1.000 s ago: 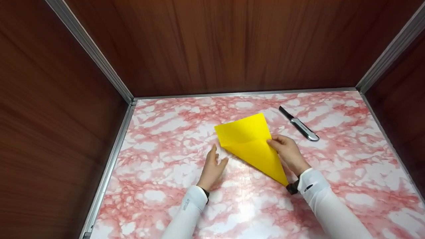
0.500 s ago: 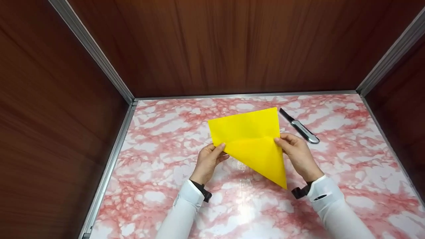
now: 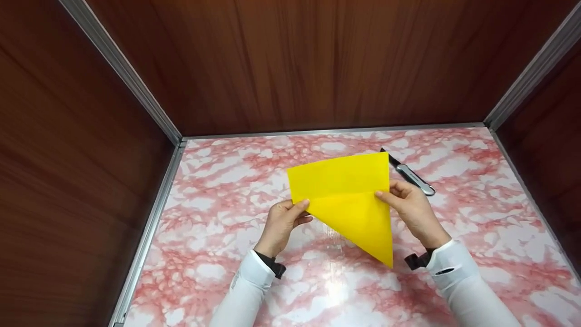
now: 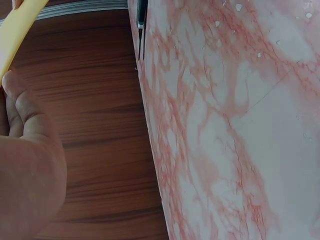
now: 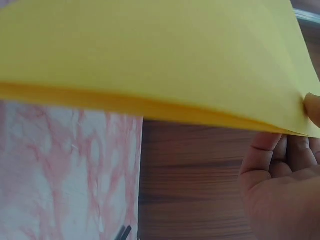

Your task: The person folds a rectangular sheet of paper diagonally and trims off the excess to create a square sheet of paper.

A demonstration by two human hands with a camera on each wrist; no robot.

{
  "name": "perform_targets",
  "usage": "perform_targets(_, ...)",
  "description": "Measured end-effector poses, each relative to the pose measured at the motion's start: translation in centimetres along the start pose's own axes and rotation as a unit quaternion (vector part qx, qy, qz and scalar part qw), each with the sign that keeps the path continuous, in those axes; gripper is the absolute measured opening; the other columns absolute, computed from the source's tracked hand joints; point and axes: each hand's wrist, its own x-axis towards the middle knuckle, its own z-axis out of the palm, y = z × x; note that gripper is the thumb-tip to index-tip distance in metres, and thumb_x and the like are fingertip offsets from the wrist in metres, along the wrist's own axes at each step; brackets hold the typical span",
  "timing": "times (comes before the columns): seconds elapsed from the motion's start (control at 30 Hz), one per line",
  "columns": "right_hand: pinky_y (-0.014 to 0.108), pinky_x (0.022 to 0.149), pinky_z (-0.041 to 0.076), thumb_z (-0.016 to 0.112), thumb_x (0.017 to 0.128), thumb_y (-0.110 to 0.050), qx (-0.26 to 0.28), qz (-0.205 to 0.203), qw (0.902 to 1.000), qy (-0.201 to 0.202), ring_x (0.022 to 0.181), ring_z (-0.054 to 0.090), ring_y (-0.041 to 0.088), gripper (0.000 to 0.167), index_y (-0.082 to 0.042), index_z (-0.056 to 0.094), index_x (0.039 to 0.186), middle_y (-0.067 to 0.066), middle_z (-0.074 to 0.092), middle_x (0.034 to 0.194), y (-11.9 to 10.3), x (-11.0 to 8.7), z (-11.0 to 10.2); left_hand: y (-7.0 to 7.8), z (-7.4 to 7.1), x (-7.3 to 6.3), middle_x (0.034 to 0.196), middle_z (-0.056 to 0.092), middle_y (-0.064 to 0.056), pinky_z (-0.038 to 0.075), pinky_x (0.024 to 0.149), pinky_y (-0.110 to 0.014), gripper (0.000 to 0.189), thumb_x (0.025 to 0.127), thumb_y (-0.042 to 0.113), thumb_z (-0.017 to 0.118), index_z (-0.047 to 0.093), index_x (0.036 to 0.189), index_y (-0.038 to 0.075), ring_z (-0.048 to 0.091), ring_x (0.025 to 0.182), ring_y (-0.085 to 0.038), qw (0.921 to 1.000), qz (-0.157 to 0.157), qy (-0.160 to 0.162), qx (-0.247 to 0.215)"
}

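Observation:
A yellow sheet of paper (image 3: 345,200), folded so that its lower part tapers to a point at the bottom right, is held up between both hands in the head view. My left hand (image 3: 279,225) pinches its left edge, thumb on the front and fingers behind. On the right edge my right hand (image 3: 415,213) pinches it the same way, near the crease across the middle. The right wrist view shows the folded layers of the paper (image 5: 150,60) slightly apart along the edge, with the right hand (image 5: 285,195) at its corner. The left hand (image 4: 30,145) shows at the left wrist view's left edge.
A utility knife (image 3: 413,178) with a black and silver handle lies behind the paper at the right, its tip near the paper's top corner. The red and white marbled tabletop (image 3: 218,218) is bounded by dark wood panels (image 3: 290,68) with metal edging.
The left hand has come up from beside the paper and taken its left edge. The paper has opened out wider and shifted slightly right, now overlapping part of the knife.

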Motion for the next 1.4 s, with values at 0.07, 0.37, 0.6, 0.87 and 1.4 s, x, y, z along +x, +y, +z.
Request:
perform_targets(0.07,0.028,0.091,0.055,0.075,0.095,-0.032,-0.004,0.0,1.0,-0.008,0.102,0.068,0.025,0.046,0.005,0.065,0.122,0.014,0.072,0.115,-0.1,-0.1,-0.3,0.2,0.0,-0.1,0.098,0.073,-0.013,0.059,0.085,-0.038,0.026,0.098,0.02,0.072,0.077,0.105,-0.004,0.072,0.086,-0.021,1.0,-0.002,-0.003,0.001)
perform_targets(0.37,0.031,0.082,0.058,0.075,0.096,-0.023,-0.013,-0.017,0.9992,-0.033,0.091,0.071,0.022,0.041,0.006,0.067,0.122,0.013,0.075,0.105,0.4,0.1,-1.4,1.1,-1.1,0.1,0.103,0.074,-0.013,0.058,0.09,-0.041,0.03,0.102,0.023,0.066,0.074,0.11,-0.005,0.072,0.095,-0.026,0.9959,-0.036,-0.079,0.025)
perform_targets(0.6,0.034,0.084,0.058,0.076,0.095,-0.023,-0.019,-0.003,0.998,-0.06,0.095,0.072,0.026,0.039,0.003,0.069,0.123,0.015,0.075,0.108,0.7,0.3,-2.1,1.9,-2.4,0.4,0.117,0.072,-0.016,0.055,0.095,-0.044,0.035,0.105,0.027,0.061,0.072,0.119,-0.003,0.07,0.11,-0.029,0.9829,-0.064,-0.164,0.053)
perform_targets(0.87,0.036,0.088,0.057,0.074,0.097,-0.027,-0.044,0.012,0.9952,-0.087,0.101,0.07,0.029,0.04,0.0,0.068,0.126,0.014,0.074,0.115,0.6,0.3,-2.7,2.3,-3.2,1.0,0.119,0.072,-0.017,0.055,0.096,-0.045,0.034,0.106,0.024,0.058,0.072,0.121,-0.003,0.068,0.114,-0.032,0.9712,-0.049,-0.211,0.1)
perform_targets(1.4,0.037,0.09,0.056,0.074,0.096,-0.034,-0.111,-0.003,0.9903,-0.084,0.101,0.066,0.03,0.038,-0.007,0.073,0.121,0.011,0.071,0.117,-0.2,0.6,-3.9,3.9,-2.8,2.0,0.119,0.073,-0.015,0.055,0.095,-0.046,0.029,0.105,0.018,0.06,0.071,0.122,-0.003,0.062,0.119,-0.047,0.9535,-0.025,-0.252,0.164)
